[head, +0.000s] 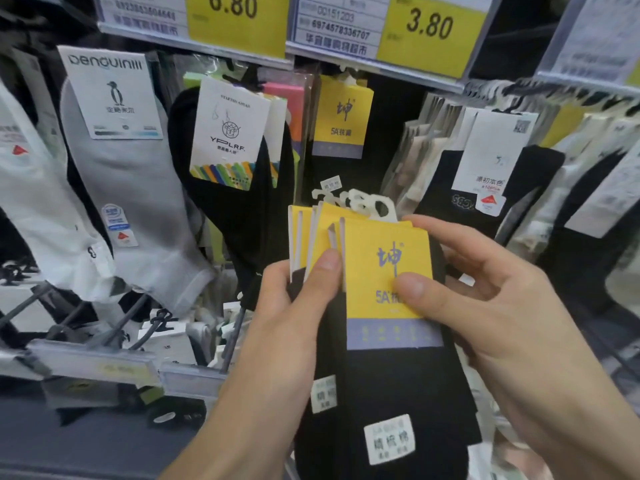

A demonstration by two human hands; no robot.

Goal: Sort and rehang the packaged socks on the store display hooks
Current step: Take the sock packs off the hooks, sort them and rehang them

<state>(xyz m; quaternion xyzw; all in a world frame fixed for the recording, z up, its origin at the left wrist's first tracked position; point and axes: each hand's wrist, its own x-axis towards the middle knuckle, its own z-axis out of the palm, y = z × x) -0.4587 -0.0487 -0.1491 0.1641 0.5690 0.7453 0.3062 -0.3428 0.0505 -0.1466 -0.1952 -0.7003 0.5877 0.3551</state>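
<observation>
hands meet at centre frame on a fanned stack of black socks (381, 393) with yellow header cards (384, 271). left hand (294, 306) grips the stack from the left, thumb pressed on the edge of a rear card, fingers hidden behind. right hand (485, 289) holds the front card, thumb flat on its printed face, fingers curled round the right edge and behind. so both are clamped on the same bundle. white plastic hangers (370, 204) stick up above the cards, free of any hook. just above and behind, one matching yellow-carded pair (341, 123) hangs on the display under the 3.80 price tag (429, 27). to the left hang black socks with a white card (228, 133), under the 6.80 tag (233, 15), then grey socks (138, 209) with a penguin card and white socks (41, 209) at the far left. to the right hang black socks with a white label (491, 157) and more packs, blurred. lower hooks (110, 341) at bottom left carry further packs, too blurred to read.
</observation>
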